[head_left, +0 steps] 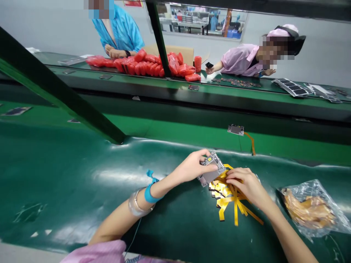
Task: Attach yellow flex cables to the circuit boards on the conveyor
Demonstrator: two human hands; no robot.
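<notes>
My left hand [192,166] is closed on a small grey circuit board [212,168], held just above the green mat. My right hand [245,184] rests with curled fingers on a pile of yellow flex cables [230,202] lying on the mat, fingertips touching the cables right beside the board. A blue strap and a clear bangle circle my left wrist [145,197].
A clear plastic bag [312,210] of orange flex cables lies at the right. Another board with an orange cable [236,129] sits on the conveyor beyond. Two people stand across the line beside red packets [153,65]. A green frame bar [60,95] slants at left.
</notes>
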